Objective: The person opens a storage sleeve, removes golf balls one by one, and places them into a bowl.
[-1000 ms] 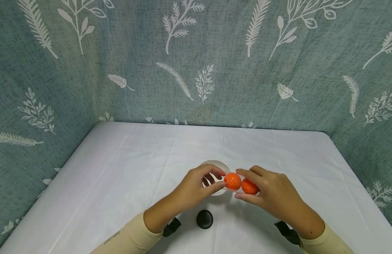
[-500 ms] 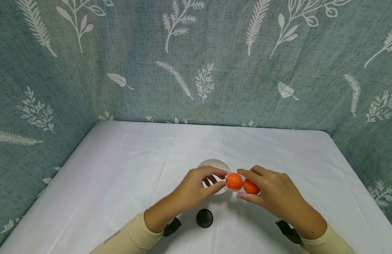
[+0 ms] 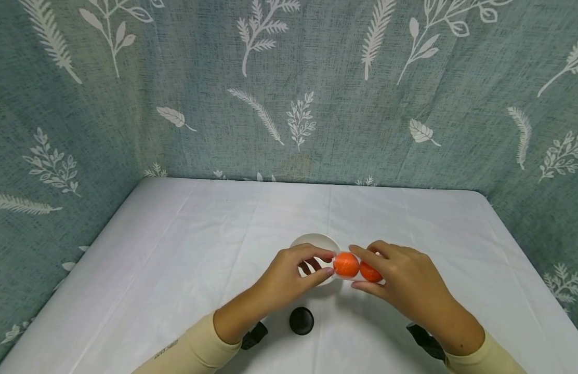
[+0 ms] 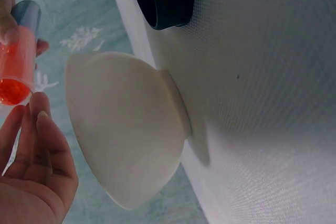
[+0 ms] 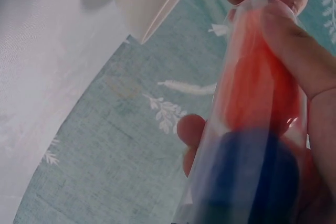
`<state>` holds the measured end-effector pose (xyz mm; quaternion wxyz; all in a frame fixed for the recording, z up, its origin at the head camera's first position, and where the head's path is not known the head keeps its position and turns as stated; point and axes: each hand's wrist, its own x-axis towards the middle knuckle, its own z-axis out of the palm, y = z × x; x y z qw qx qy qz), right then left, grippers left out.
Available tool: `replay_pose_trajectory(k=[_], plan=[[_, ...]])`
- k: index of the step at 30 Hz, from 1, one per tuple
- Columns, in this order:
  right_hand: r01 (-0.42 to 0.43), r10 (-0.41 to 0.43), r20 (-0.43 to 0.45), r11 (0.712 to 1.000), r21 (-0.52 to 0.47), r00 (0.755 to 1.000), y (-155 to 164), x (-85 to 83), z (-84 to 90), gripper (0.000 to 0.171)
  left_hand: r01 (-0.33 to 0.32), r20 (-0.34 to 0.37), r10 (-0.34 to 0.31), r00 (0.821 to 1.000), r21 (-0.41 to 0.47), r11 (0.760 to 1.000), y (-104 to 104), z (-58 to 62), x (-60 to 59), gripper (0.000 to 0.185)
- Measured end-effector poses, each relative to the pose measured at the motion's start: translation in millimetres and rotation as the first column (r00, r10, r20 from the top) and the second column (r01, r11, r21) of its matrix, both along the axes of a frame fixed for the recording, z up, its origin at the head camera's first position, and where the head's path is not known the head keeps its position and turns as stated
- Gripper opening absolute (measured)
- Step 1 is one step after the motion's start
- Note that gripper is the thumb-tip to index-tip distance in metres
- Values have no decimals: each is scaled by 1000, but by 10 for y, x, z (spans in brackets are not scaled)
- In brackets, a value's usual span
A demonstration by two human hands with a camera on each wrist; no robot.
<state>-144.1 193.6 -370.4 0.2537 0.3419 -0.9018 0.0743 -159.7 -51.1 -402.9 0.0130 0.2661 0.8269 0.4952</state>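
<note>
My right hand [image 3: 403,275] grips a clear tube [image 5: 226,129], held almost level above the table. An orange ball [image 3: 346,265] lies at the tube's left end, and a second orange ball [image 3: 370,272] sits behind it, partly covered by my right fingers. Deeper inside, a blue ball [image 5: 273,171] shows in the right wrist view. My left hand [image 3: 291,267] has thumb and index finger at opposite sides of the tube's left rim, pinching it. Beneath and behind this hand stands a white bowl [image 4: 123,124], partly hidden in the head view.
A round black lid [image 3: 301,321] lies on the table nearer to me than the bowl. White cloth covers the table [image 3: 200,259]. A green leaf-patterned curtain [image 3: 345,114] rises along its back and sides.
The orange balls have shifted slightly to the right, away from my left fingertips. My right hand has turned and risen a little; my left hand stays nearly still.
</note>
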Motion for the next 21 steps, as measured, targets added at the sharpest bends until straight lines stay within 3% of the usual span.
replay_pose_trajectory(k=[6, 21], plan=[[-25, 24, -74, 1000, -5, 997, -13, -13, 9, 67, -5, 7, 5, 1000, 10, 1000, 0, -8, 1, 28], [-59, 52, -152, 997, -42, 987, -21, -46, 12, 69, 1, 34, -2, 999, 41, 999, -1, -25, 4, 30]])
